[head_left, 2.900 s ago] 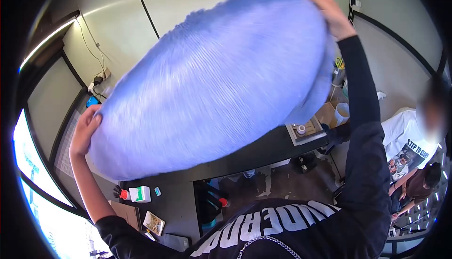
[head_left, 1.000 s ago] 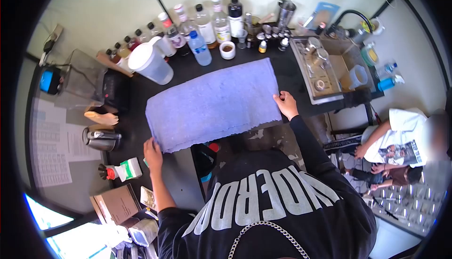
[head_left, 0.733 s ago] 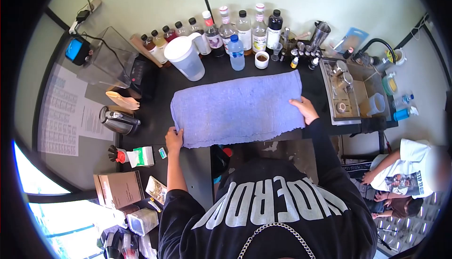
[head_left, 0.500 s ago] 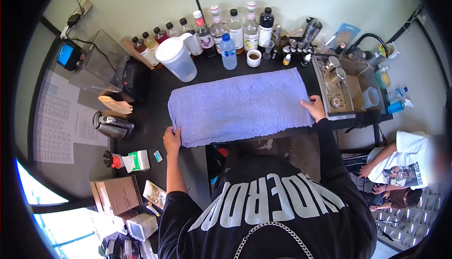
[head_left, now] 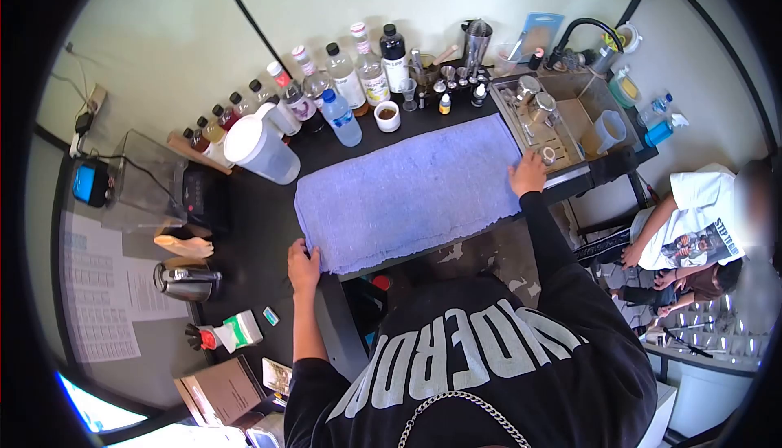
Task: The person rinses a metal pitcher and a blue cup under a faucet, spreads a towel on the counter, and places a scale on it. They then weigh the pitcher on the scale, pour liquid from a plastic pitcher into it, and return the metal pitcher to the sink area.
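Observation:
A purple-blue towel [head_left: 407, 195] lies spread flat across the black counter, its near edge along the counter's front. My left hand [head_left: 303, 267] is at the towel's lower left corner, fingers a little apart and touching its edge. At the right end of the towel, beside the sink unit, my right hand [head_left: 528, 174] rests on the edge with thumb and fingers apart. Just behind the towel stand a white-lidded pitcher [head_left: 262, 151], a blue-capped water bottle [head_left: 342, 120] and a small white cup [head_left: 388, 117].
Syrup bottles [head_left: 345, 80] line the wall. Right are a metal sink tray [head_left: 529, 126] and a tap [head_left: 582, 24]. A blender [head_left: 151, 179], kettle [head_left: 187, 282] and tissue pack [head_left: 242, 330] stand left. Another person [head_left: 692, 212] is at the far right.
The view has turned and shifted. The towel lies much as before. Both hands have loosened from their pinch on its edges, and my right hand is now higher along the right side.

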